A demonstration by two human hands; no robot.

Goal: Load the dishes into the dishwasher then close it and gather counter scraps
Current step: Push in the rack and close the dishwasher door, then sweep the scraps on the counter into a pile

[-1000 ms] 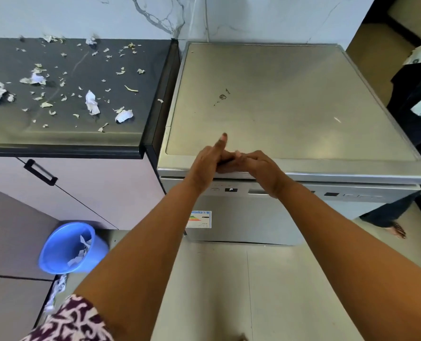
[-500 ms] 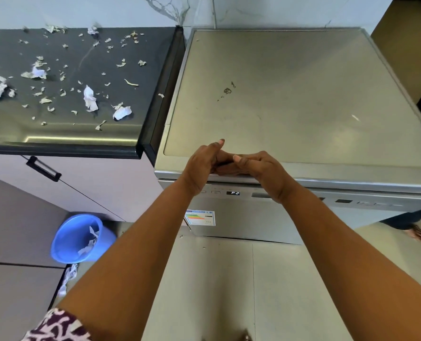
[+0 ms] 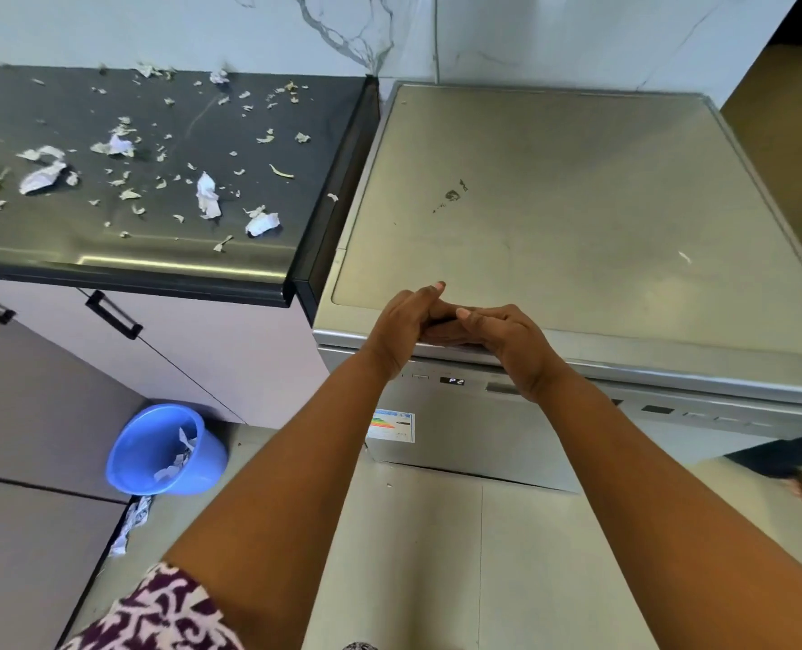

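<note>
left hand (image 3: 401,328), right hand (image 3: 506,342): fingers clasped together | dishwasher (image 3: 577,218) closed | scraps (image 3: 209,194) on counter (image 3: 230,255)

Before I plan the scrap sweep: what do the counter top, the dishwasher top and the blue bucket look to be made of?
Counter top: dark, polished, stone-like or laminate; a glossy band of glare along its front edge.
Dishwasher top: brushed metal or silver-painted, satin grey sheen with smudges; can't tell which.
Blue bucket: likely plastic, uniform colour, smooth moulded rim.
</note>
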